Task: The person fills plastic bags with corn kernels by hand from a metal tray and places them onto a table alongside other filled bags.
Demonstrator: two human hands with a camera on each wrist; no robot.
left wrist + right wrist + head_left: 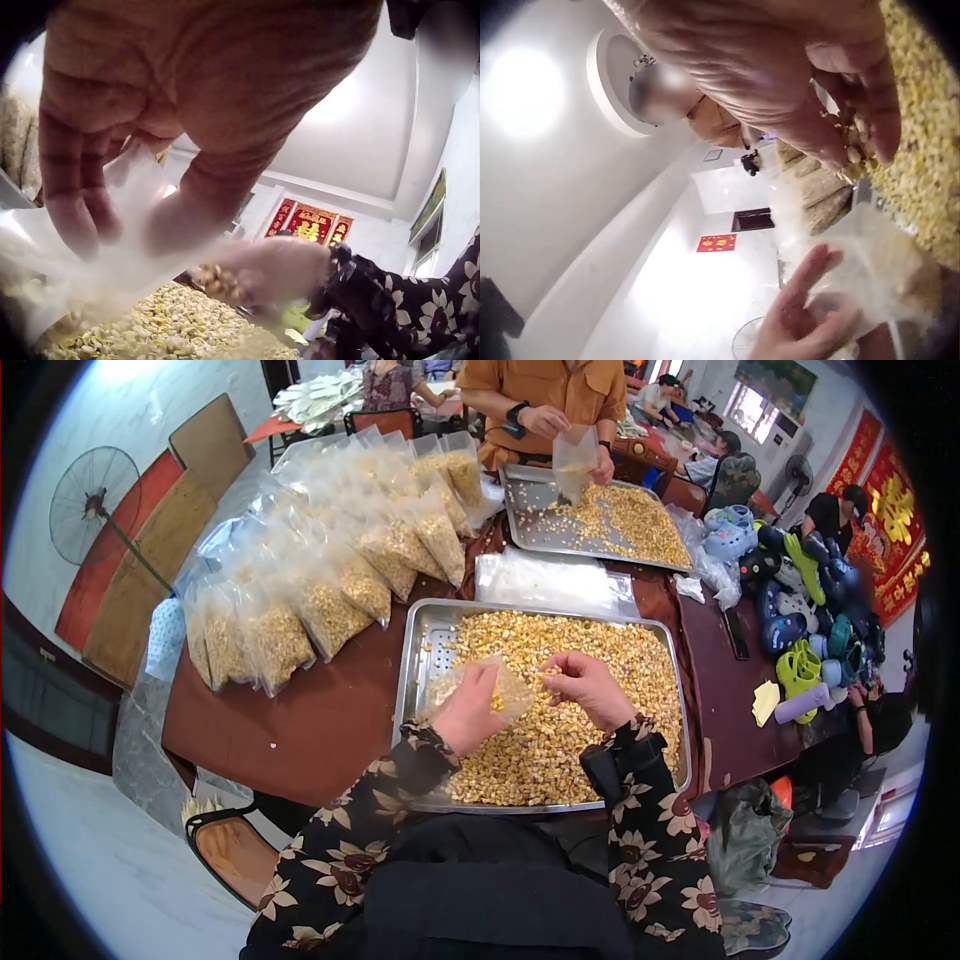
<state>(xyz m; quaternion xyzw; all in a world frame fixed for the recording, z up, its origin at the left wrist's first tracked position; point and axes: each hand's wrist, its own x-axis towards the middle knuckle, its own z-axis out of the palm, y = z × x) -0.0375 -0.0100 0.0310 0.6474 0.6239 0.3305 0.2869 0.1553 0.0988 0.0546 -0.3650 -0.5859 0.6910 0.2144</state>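
My left hand grips a clear plastic bag by its edge, above a metal tray of dried corn kernels. Some yellow kernels show through the film of the bag. To its right, my right hand pinches a small clump of kernels between thumb and fingertips, close to the bag's mouth. In the left wrist view, the thumb and fingers close on the whitish film. Under both hands, corn covers most of the tray, while its perforated left side shows bare metal.
Filled bags of corn crowd the table's left side. Beyond my tray lies a stack of flat bags. Across the table, a person in an orange shirt holds a bag over a second tray. A phone and plastic clogs are at right.
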